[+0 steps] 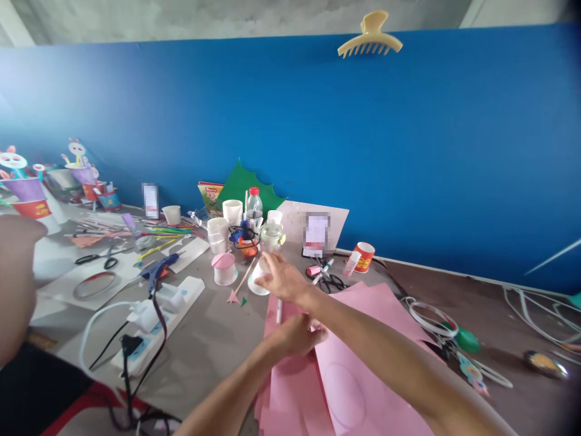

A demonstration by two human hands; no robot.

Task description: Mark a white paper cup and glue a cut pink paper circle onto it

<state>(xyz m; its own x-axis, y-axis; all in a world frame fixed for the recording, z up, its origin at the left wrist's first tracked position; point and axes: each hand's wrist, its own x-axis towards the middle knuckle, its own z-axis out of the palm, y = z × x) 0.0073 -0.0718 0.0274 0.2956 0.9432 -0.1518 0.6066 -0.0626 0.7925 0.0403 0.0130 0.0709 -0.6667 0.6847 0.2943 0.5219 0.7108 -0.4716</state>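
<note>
The cup (258,287), its axis vertical, is at the fingertips of the right hand (287,280); the left hand (297,335) is farther off, over pink paper (370,312). Whether either grip is clenched, I cannot tell.

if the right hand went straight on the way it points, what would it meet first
The right hand would likely meet the nearest white cup; they overlap in view and may be touching, though depth is unclear.
</note>
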